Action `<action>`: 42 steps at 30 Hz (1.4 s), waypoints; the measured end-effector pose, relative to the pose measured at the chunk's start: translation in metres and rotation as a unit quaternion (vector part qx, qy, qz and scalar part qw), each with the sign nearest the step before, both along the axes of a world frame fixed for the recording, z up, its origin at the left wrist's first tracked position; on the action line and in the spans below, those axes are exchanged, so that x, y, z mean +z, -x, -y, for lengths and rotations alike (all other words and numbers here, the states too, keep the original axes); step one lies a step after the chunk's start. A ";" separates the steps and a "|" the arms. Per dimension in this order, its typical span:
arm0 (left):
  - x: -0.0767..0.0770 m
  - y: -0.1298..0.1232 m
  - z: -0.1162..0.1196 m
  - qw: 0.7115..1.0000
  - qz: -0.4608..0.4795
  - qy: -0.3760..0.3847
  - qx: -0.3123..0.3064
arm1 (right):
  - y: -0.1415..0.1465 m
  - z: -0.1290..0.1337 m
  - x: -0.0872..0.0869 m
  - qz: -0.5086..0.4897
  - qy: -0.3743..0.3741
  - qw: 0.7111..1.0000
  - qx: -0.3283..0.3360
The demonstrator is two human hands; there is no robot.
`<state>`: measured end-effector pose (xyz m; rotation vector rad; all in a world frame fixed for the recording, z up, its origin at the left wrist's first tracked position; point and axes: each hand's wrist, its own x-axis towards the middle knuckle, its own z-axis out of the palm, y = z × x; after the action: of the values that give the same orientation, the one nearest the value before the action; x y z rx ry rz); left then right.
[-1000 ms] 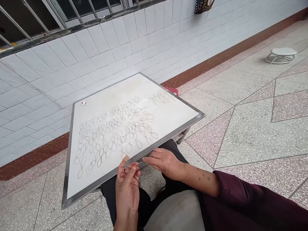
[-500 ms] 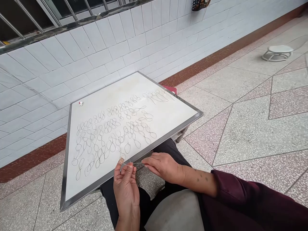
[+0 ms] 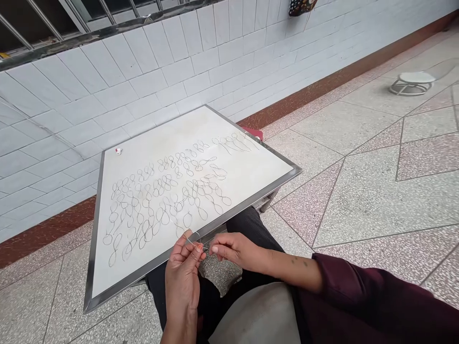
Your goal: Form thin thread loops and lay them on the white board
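Observation:
Between the fingers of my left hand (image 3: 186,267) is a thin, pale wire or cord loop (image 3: 191,241), pinched by thumb and forefinger just over the near table edge. My right hand (image 3: 236,251) is close on the right, its thumb and forefinger curled together at the loop's short end. Whether that end lies within the right fingertips is too small to make out. Beyond both hands, many thin figure-eight loops (image 3: 167,184) lie in rows on the white tabletop (image 3: 251,177).
A grey metal rim (image 3: 143,273) borders the table. At its far left corner sits a small white and red item (image 3: 118,151). The tiled wall (image 3: 154,86) runs behind. A white stool (image 3: 416,79) stands on the floor at the far right. A red object (image 3: 254,134) shows past the table's right edge.
My right hand has come nearer the left, and its fingers have curled in more. The strand that stretched between the hands now spans a shorter gap. The view has shifted slightly.

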<state>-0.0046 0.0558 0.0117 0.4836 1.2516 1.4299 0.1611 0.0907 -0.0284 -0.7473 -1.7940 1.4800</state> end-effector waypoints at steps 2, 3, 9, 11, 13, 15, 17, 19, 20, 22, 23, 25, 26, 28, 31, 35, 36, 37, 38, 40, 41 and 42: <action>0.004 -0.002 0.000 1.000 -0.022 0.000 -0.021 | 0.002 -0.003 0.004 -0.072 0.177 0.980 0.060; 0.005 -0.004 0.000 0.999 -0.033 0.000 -0.029 | 0.004 -0.004 0.005 -0.104 0.245 0.960 0.085; 0.000 -0.010 0.001 0.998 -0.056 -0.024 -0.022 | 0.006 -0.008 0.002 -0.223 0.497 0.828 0.130; -0.003 -0.012 0.001 0.998 -0.055 -0.028 -0.015 | 0.005 -0.008 0.002 -0.241 0.553 0.786 0.135; -0.005 -0.016 0.002 0.998 -0.055 -0.029 -0.001 | 0.005 -0.008 0.002 -0.250 0.580 0.764 0.134; -0.006 -0.019 0.003 0.998 -0.054 -0.033 0.018 | 0.007 -0.008 0.002 -0.255 0.585 0.759 0.126; -0.005 -0.022 0.003 0.997 -0.053 -0.035 0.031 | 0.009 -0.006 0.001 -0.258 0.578 0.767 0.106; -0.005 -0.023 0.003 0.997 -0.053 -0.033 0.038 | 0.012 -0.004 -0.001 -0.261 0.557 0.784 0.081; -0.005 -0.024 0.002 0.997 -0.053 -0.031 0.042 | 0.014 -0.002 -0.002 -0.262 0.539 0.798 0.066; -0.006 -0.024 0.001 0.996 -0.055 -0.027 0.057 | 0.018 0.001 -0.005 -0.251 0.471 0.845 0.031; -0.007 -0.024 0.000 0.996 -0.058 -0.026 0.066 | 0.019 0.002 -0.006 -0.234 0.414 0.880 0.007; -0.009 -0.024 -0.002 0.995 -0.059 -0.025 0.077 | 0.020 0.004 -0.008 -0.179 0.245 0.951 -0.059; -0.010 -0.024 -0.002 0.995 -0.060 -0.024 0.080 | 0.020 0.004 -0.009 -0.144 0.148 0.974 -0.092; -0.012 -0.025 -0.004 0.994 -0.062 -0.022 0.086 | 0.019 0.005 -0.011 -0.072 -0.014 0.988 -0.134; -0.014 -0.027 -0.006 0.993 -0.070 -0.016 0.095 | 0.016 0.004 -0.014 0.020 -0.143 0.980 -0.136; -0.013 -0.029 -0.005 0.992 -0.081 -0.016 0.095 | 0.013 0.005 -0.020 0.102 -0.289 0.938 -0.160; -0.013 -0.030 -0.005 0.992 -0.084 -0.017 0.093 | 0.012 0.006 -0.022 0.118 -0.323 0.924 -0.165; -0.012 -0.030 -0.005 0.992 -0.088 -0.019 0.091 | 0.012 0.007 -0.022 0.135 -0.354 0.910 -0.167; -0.012 -0.030 -0.005 0.992 -0.090 -0.019 0.090 | 0.012 0.008 -0.023 0.150 -0.380 0.897 -0.166; -0.011 -0.030 -0.005 0.992 -0.091 -0.017 0.088 | 0.011 0.010 -0.023 0.178 -0.416 0.877 -0.164; -0.011 -0.029 -0.005 0.992 -0.089 -0.015 0.088 | 0.012 0.010 -0.022 0.188 -0.425 0.870 -0.163; -0.010 -0.029 -0.005 0.992 -0.086 -0.014 0.089 | 0.012 0.011 -0.021 0.197 -0.428 0.867 -0.164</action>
<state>0.0244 0.0607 0.0017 0.5346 1.4439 1.5829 0.1495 0.0802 -0.0496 -0.8374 -2.2043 0.2182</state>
